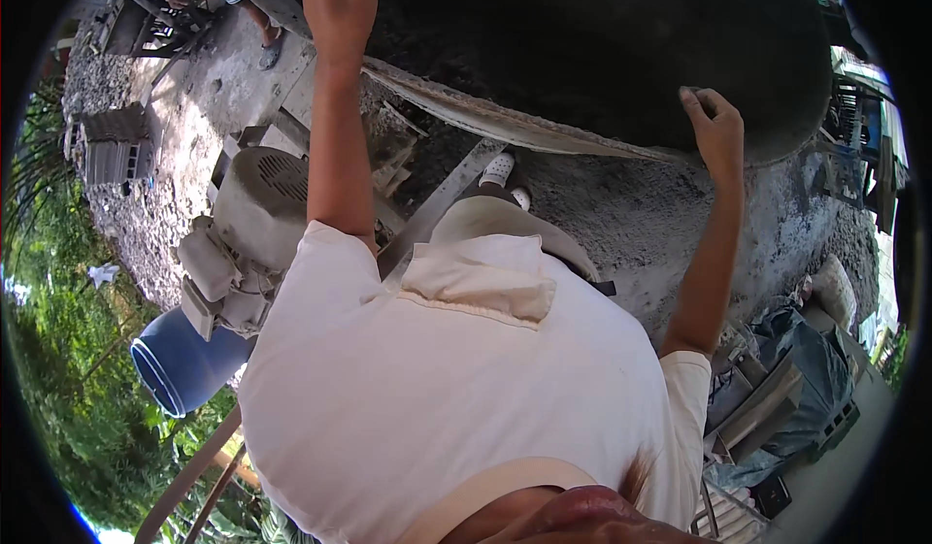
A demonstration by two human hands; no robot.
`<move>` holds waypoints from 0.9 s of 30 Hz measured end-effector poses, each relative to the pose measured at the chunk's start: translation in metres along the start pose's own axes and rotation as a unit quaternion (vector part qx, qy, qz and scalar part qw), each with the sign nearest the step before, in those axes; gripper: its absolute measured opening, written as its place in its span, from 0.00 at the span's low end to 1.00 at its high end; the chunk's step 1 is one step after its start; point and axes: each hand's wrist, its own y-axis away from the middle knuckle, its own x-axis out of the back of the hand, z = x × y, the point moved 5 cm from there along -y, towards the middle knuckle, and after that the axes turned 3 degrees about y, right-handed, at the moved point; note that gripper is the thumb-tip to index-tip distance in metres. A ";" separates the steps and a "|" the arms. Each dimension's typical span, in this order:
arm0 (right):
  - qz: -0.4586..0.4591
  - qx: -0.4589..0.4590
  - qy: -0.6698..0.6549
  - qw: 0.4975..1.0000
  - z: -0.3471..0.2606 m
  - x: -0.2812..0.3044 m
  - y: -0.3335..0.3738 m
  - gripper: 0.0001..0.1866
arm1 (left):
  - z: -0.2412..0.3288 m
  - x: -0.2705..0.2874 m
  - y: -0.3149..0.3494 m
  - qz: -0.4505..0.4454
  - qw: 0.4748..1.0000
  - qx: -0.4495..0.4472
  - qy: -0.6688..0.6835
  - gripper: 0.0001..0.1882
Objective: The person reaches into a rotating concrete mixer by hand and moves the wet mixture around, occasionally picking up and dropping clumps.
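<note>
A large dark, round-edged basin [544,49] fills the top of the view, with a pale, crusted rim [524,131] along its near side. My left hand [340,15] is at the basin's left part, fingers curled in and partly cut off by the frame's top edge. Over the right part of the near rim is my right hand [716,131], its thumb and fingers bent toward each other. What either hand grips, if anything, I cannot make out against the dark surface. My white clogs [497,168] show below the rim.
At my left stand a grey, dusty motor housing [262,195] and a blue barrel [189,360]. Stacked hollow blocks [116,146] lie farther left. Another person's leg [260,20] shows at top left. A dark tarp [806,379] drapes over items at right.
</note>
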 end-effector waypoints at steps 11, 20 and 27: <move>0.118 0.012 0.163 0.979 -0.030 0.008 0.019 0.14 | -0.011 0.001 0.001 0.016 0.999 0.001 0.035 0.10; -0.200 0.057 0.276 0.938 -0.007 -0.008 -0.057 0.21 | -0.032 -0.017 -0.001 -0.086 0.984 0.116 0.104 0.12; -0.101 0.147 0.253 0.951 0.091 -0.054 -0.228 0.18 | -0.030 -0.074 -0.036 -0.435 0.899 -0.026 -0.037 0.17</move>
